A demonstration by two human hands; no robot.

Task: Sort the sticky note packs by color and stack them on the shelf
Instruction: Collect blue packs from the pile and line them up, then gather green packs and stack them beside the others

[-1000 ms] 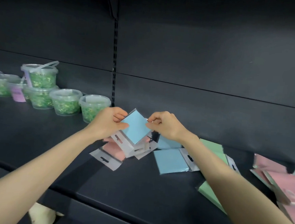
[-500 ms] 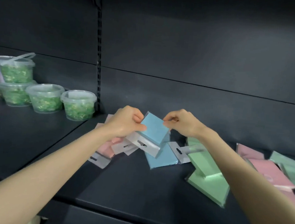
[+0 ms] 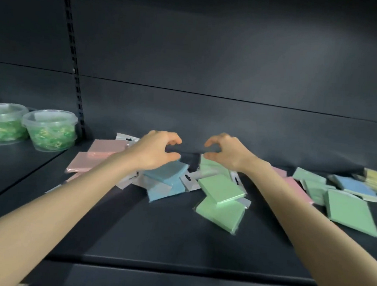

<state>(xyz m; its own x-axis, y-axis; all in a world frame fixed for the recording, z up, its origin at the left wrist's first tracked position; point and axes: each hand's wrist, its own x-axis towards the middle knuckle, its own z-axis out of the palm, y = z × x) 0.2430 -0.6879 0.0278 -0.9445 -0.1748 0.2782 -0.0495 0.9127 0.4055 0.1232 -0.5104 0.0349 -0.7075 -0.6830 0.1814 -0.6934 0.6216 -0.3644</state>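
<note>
Presently, left hand (image 3: 157,149) empty, fingers loosely curved above blue packs (image 3: 166,179), right hand (image 3: 225,154) likewise empty over green packs (image 3: 221,188), pink packs (image 3: 100,156) at left, dark shelf (image 3: 153,230).

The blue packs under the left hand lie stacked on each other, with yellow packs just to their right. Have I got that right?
Not quite. The head view shows that the packs just to the right of the blue packs are green packs, not yellow. The rest holds: the blue ones lie stacked under the left hand.
</note>
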